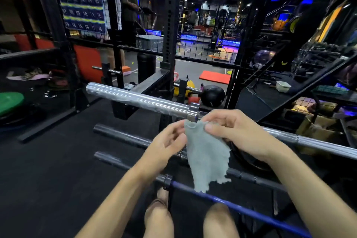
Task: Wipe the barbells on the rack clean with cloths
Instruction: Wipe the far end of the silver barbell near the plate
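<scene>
A pale grey-green cloth [207, 156] hangs in front of me between both hands. My right hand [233, 131] pinches its top edge with thumb and fingers. My left hand [168, 143] touches its left edge, fingers loosely curled. Behind the hands a chrome barbell [139, 100] runs from upper left to right across the rack. Below it lie two dark barbells [119, 135] [112, 158] and one with a blue shaft [222, 199]. The cloth touches none of the bars that I can see.
A black power-rack upright [170, 25] stands just behind the chrome bar. A green plate [9, 100] lies at the left, a black ball [212, 94] and a yellow one behind the rack. Cluttered shelves fill the right. My knees show at the bottom.
</scene>
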A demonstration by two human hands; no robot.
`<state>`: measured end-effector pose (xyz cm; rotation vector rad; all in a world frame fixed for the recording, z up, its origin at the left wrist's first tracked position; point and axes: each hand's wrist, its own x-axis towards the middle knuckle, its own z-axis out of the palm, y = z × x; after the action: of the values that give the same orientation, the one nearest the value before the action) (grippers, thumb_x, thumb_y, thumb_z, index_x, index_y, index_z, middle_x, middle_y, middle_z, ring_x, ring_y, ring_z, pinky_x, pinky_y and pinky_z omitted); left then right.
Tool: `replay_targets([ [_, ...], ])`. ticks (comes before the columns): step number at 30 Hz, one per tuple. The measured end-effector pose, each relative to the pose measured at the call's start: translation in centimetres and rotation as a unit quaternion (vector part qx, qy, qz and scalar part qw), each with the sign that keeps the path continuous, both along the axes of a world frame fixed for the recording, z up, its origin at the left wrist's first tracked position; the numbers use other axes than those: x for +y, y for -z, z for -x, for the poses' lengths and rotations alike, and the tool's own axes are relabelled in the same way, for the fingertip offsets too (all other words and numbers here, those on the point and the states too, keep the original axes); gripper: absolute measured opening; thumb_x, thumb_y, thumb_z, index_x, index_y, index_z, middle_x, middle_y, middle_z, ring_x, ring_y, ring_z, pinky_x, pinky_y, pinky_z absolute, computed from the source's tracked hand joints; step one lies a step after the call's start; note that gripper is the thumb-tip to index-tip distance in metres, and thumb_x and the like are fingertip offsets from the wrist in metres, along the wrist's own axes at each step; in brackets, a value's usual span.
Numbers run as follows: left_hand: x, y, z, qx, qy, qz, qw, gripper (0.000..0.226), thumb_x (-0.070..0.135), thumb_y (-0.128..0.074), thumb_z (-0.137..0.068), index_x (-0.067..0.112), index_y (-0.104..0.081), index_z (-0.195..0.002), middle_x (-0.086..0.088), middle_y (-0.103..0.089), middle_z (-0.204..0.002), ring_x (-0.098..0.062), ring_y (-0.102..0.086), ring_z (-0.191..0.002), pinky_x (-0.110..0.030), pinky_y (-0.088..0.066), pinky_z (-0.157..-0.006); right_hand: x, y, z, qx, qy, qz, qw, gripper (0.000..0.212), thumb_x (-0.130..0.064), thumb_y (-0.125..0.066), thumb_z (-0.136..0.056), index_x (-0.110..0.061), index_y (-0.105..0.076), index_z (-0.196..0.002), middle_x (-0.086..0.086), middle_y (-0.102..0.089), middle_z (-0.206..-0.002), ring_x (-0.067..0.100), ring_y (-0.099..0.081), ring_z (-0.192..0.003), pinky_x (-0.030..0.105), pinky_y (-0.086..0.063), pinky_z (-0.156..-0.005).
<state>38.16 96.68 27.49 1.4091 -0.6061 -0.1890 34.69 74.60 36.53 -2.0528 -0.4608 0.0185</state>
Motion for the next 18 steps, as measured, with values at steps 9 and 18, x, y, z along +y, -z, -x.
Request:
replay_targets([
  [9, 0.3, 0.8, -0.5, 0.133, 0.096, 0.023, 0.986, 0.044, 0.032, -0.054, -0.102, 0.003, -0.060, -0.135, -0.024, -0.063, -0.134, -0.047, -0.057, -0.127, -0.057, -0.045, -0.107, 1.6, 2.7, -2.3, 0.027, 0.127, -0.129, 0.983, 0.029, -0.041, -0.076, -0.087, -0.029, -0.072, -0.114, 0.010, -0.073, -0.111, 0.030, -0.070, -0.099, 0.050, -0.056, -0.086],
  [18, 1.7, 1.1, -1.5, 0.161, 0.004, 0.011, 0.987, 0.036, 0.034, -0.059, -0.102, 0.003, -0.063, -0.119, -0.023, -0.071, -0.117, -0.036, -0.069, -0.105, -0.035, -0.055, -0.077, 3.1, 8.7, -1.2, 0.286, 0.053, -0.254, 0.923, 0.060, -0.040, -0.069, -0.092, -0.033, -0.046, -0.146, 0.016, -0.075, -0.112, 0.031, -0.070, -0.106, 0.042, -0.057, -0.094],
])
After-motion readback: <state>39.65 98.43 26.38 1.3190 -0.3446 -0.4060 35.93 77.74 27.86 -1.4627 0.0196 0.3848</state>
